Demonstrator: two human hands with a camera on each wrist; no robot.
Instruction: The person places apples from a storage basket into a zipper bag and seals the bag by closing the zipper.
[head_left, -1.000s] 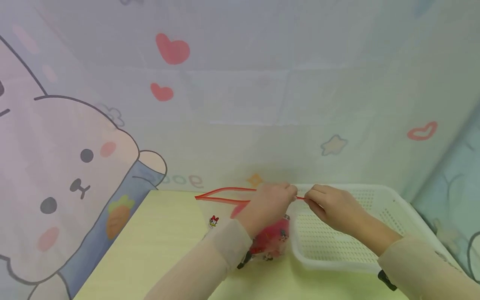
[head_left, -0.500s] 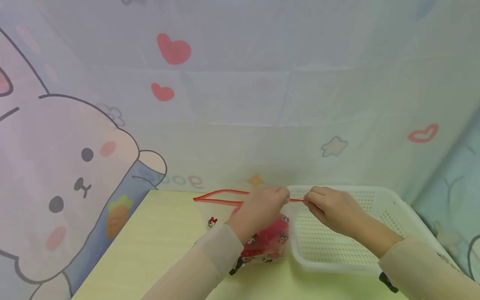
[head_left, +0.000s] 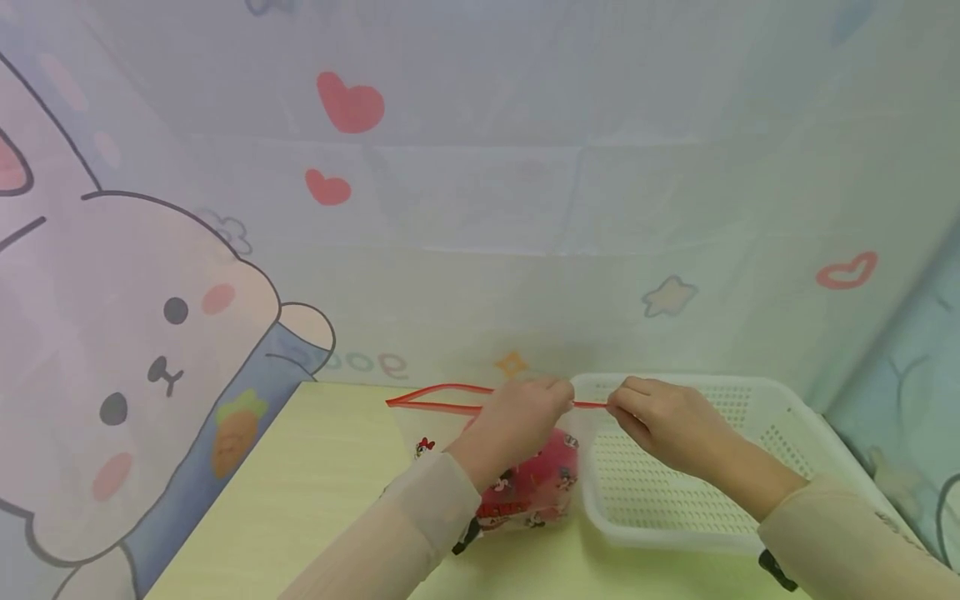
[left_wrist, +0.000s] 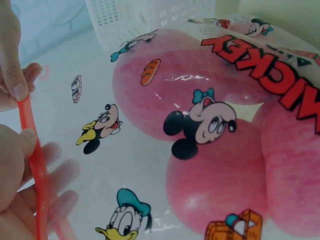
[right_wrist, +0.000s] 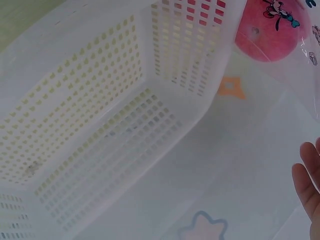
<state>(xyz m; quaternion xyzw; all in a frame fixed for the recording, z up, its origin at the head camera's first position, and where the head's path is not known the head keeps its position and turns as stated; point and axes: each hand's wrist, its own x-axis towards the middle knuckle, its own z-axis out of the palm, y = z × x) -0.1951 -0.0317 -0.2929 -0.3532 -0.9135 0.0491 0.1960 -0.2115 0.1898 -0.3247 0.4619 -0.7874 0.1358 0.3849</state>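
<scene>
A clear zip bag (head_left: 558,500) with a red zip strip and cartoon prints stands on the table. Several pink-red apples (left_wrist: 215,185) show through its plastic. Midway along the strip, my left hand (head_left: 517,421) pinches the red zip (left_wrist: 35,150), thumb on the near side and fingers behind. My right hand (head_left: 667,421) pinches the strip's right end between thumb and fingers. A short straight length of zip spans the gap between the hands. Left of my left hand the bag's mouth gapes. In the right wrist view only some fingertips (right_wrist: 306,180) show.
A white perforated plastic basket (head_left: 600,521) stands right of the bag, beneath my right hand. The pale yellow table (head_left: 300,500) ends at a cartoon-printed cloth backdrop (head_left: 480,208). A dark cable (head_left: 943,508) hangs at the far right.
My left hand has slid a little left along the zip, so the gap between the hands is wider. My right hand has stayed nearly still at the strip's end.
</scene>
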